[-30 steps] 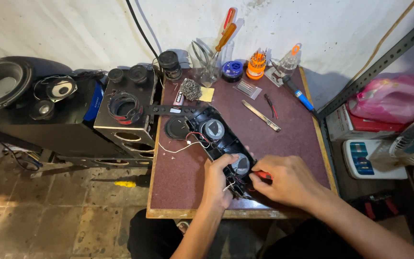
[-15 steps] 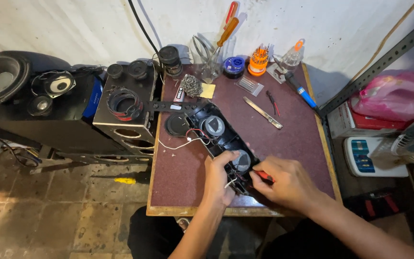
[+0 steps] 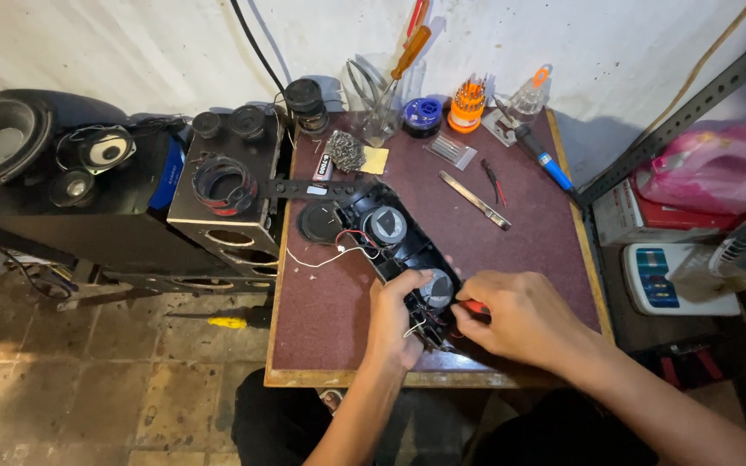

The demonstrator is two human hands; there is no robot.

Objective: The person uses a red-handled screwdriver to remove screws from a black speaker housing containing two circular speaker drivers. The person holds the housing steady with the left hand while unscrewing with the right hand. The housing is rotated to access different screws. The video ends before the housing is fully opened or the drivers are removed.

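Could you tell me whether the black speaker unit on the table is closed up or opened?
Opened. The black speaker unit lies on the table with its round drivers and loose wires exposed; the left hand steadies it.

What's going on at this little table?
A person sits at a small brown table with an opened black speaker lying on it. The left hand steadies the speaker's near end, while the right hand holds a red-handled tool against it. Thin wires trail from the speaker. Screwdrivers and other tools stand along the wall, and bigger speaker boxes sit to the left.
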